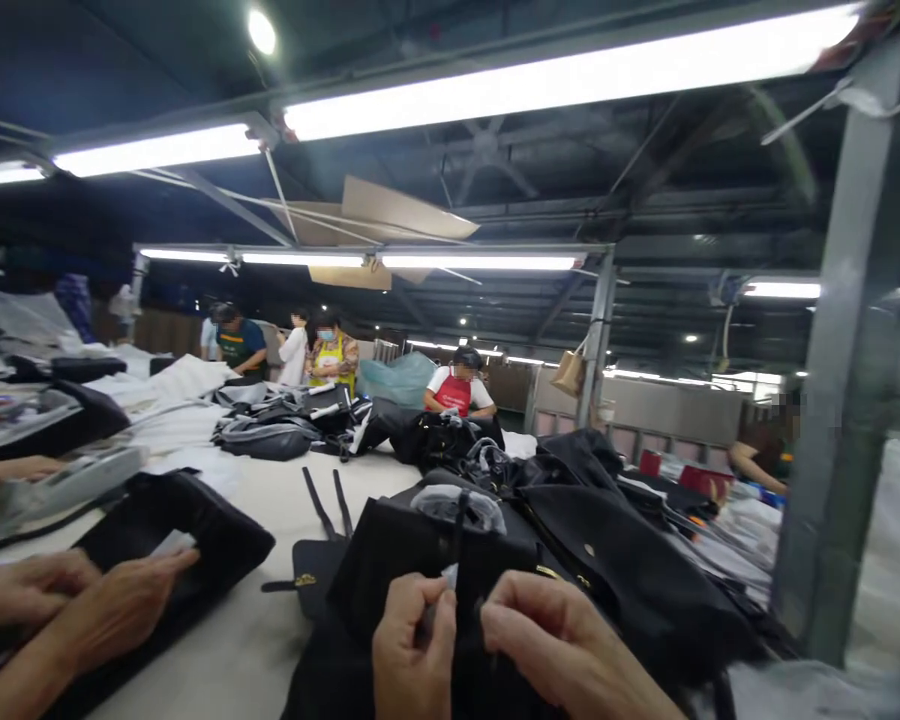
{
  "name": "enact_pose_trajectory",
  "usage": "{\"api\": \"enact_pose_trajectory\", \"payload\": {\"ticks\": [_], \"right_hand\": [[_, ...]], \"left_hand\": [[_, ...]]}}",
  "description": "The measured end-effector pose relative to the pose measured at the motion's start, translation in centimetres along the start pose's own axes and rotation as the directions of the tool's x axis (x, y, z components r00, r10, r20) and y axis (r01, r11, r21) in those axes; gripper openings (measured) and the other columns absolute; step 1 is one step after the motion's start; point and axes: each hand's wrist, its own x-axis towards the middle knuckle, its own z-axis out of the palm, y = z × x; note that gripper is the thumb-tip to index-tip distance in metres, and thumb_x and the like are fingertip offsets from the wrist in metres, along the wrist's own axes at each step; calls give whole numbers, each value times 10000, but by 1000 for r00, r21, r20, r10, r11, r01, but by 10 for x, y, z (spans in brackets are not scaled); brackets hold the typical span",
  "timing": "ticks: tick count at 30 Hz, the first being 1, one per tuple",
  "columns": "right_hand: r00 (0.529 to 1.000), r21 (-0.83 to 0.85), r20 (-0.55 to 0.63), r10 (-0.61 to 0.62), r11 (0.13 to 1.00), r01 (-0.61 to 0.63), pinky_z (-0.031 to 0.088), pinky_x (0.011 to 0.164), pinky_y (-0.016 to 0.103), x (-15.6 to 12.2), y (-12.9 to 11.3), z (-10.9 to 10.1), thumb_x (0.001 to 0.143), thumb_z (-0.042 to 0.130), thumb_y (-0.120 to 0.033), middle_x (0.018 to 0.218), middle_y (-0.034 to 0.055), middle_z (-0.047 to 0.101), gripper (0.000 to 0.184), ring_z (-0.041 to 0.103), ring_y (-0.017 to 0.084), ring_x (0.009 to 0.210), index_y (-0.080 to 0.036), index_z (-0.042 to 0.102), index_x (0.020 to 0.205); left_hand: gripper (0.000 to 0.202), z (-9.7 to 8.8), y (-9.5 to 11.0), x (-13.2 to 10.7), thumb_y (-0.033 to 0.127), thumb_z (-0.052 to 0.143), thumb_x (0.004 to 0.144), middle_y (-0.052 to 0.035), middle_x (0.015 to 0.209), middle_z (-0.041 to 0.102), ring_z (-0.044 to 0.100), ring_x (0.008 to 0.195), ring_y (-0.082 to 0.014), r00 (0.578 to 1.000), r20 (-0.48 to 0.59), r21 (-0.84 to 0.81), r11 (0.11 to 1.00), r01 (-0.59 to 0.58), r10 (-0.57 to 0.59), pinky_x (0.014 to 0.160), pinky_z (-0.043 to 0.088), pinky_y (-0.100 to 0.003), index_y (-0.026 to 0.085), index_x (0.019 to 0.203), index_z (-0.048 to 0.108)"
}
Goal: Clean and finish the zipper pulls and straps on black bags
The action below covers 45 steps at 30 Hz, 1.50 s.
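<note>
One pale table [270,495]: spread beneath the work, with black and grey goods piled along its far side.
Heap of black bags [630,550]: lay to the right, beside the nearest work, some with gold-coloured fittings.
Person in a red apron [459,392]: was behind the heap, head bent; a person in a yellow apron [332,360] stood farther left.
Nearest black bag [401,555]: sat on the table directly in front of the two working hands, its lower part behind them.
Neighbour's black piece [229,530]: rested at left; a co-worker's hand [124,605] held a white slip [171,543] over it.
Strapped dark flap [316,572]: lay just left of the nearest bag, two straps pointing away.
Clear plastic bundle [484,510]: sat at the bag's top, a dark strap [462,515] crossing it.
Right hand [547,635]: fingertips were pinched together near the bag; I could not tell whether they held anything.
Left hand [416,635]: thumb and forefinger were clenched on a pale scrap.
Pale scrap [450,574]: poked above those fingertips, against the bag's front.
</note>
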Motion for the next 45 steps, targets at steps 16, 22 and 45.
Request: {"api": "enact_pose_trajectory", "payload": {"ticks": [16,22,45], "right_hand": [[993,-367,-94,70,925,-100,253,497,249,46,3,22,701,553,-314,481,-58,401,259,372,108,499,-194,521,473],[997,-303,-64,43,951,-60,245,484,229,41,2,18,698,563,-275,494,-61,386,243,344,101,524,-182,531,476],[987,442,123,102,885,-146,113,382,186,40,3,28,577,550,-176,662,-54,626,428,270,1,359,-185,491,1001]], "left_hand": [[117,0,-14,-9,288,602,887,-21,836,625,590,713,-162,958,-165,57,972,-228,235,662,489,-260,236,963,675],[140,-6,-2,-3,255,591,887,-24,752,646,594,773,-190,963,-63,33,965,-259,261,723,484,-286,248,887,731],[483,-24,15,11,549,786,666,70,571,545,303,406,-25,888,276,-435,776,457,-368,412,191,-169,210,747,451]]}}
